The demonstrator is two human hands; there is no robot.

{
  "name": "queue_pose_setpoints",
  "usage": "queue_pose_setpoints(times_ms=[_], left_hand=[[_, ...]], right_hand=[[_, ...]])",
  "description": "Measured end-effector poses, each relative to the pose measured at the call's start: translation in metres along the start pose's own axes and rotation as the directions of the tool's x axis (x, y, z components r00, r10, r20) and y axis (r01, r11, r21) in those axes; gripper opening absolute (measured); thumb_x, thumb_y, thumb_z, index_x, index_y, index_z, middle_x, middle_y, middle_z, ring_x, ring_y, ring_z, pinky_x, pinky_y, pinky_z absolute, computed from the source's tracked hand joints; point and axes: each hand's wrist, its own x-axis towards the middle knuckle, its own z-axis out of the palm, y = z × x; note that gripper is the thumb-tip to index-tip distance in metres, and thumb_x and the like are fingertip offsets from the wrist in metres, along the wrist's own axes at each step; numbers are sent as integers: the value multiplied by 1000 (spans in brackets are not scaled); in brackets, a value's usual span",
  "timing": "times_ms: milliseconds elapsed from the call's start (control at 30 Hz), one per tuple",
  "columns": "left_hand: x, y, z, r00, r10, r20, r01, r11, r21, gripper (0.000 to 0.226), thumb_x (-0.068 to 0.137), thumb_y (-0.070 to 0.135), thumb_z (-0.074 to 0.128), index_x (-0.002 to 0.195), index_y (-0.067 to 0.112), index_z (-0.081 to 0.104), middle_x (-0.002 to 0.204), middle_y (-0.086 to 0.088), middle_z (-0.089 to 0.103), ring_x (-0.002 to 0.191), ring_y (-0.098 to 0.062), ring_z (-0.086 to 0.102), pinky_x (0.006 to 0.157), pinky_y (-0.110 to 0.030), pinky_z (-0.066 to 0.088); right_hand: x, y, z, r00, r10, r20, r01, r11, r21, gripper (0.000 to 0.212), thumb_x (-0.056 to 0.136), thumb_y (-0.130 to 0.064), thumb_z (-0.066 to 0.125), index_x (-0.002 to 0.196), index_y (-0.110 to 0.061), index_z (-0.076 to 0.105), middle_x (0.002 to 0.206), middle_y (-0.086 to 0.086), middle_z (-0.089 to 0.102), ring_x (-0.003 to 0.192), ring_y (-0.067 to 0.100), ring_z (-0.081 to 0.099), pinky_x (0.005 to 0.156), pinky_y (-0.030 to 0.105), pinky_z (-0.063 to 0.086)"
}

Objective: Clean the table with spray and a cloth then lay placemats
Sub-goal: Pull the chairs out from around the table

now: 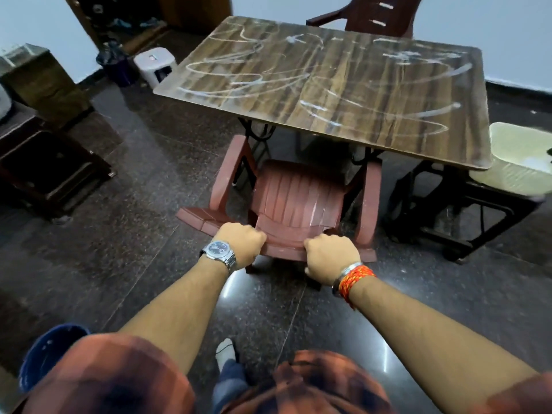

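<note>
Both arms reach forward and down, nearly straight. The left hand and right hand are curled tight over the top edge of the red plastic chair, knuckles up. Beyond the chair, its seat tucked beneath, stands the wood-grain surface, streaked with white smears.

Dim, cool indoor light. Overhead lamp glare streaks on polished floor. Pale sheen across counter. Wide-angle bending at frame edges. Slight motion blur overall; plaid sleeves at bottom badly out of focus.
</note>
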Motion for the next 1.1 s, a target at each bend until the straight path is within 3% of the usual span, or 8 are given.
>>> queue_pose_setpoints(times_ms=[133, 300, 633, 1100], left_hand=[[-2, -44, 7, 993, 113, -44, -112, 994, 16, 16, 82, 16, 54, 97, 16, 60, 100, -7, 72, 89, -36, 69, 61, -35, 38], [-5, -76, 18, 978, 194, -82, -197, 980, -28, 15, 83, 16, 56, 97, 11, 58, 100, -10, 71, 89, -38, 69, 60, -37, 38], [19, -97, 6, 957, 248, -151, -252, 968, -10, 14, 85, 15, 55, 99, 12, 57, 102, -8, 70, 89, -36, 69, 61, -36, 39], [56, -102, 4, 959, 251, -134, -250, 968, 24, 16, 93, 20, 49, 104, 10, 55, 108, -10, 69, 93, -37, 69, 61, -37, 38]], right_hand=[[29, -50, -1, 991, 133, -24, -132, 990, 45, 43, 68, -51, 56, 94, -18, 62, 98, 8, 66, 90, 33, 64, 65, 34, 39], [56, -92, -1, 983, 181, 15, -181, 983, 9, 32, 77, -38, 57, 103, -18, 58, 105, 8, 66, 94, 33, 64, 72, 37, 45], [78, -82, -16, 975, 220, -15, -220, 975, -37, 25, 80, -33, 54, 101, -19, 56, 104, 5, 66, 93, 33, 65, 69, 36, 44], [109, -56, -12, 978, 209, -10, -209, 978, -29, 22, 82, -27, 54, 101, -16, 55, 103, 5, 67, 92, 32, 65, 68, 37, 45]])
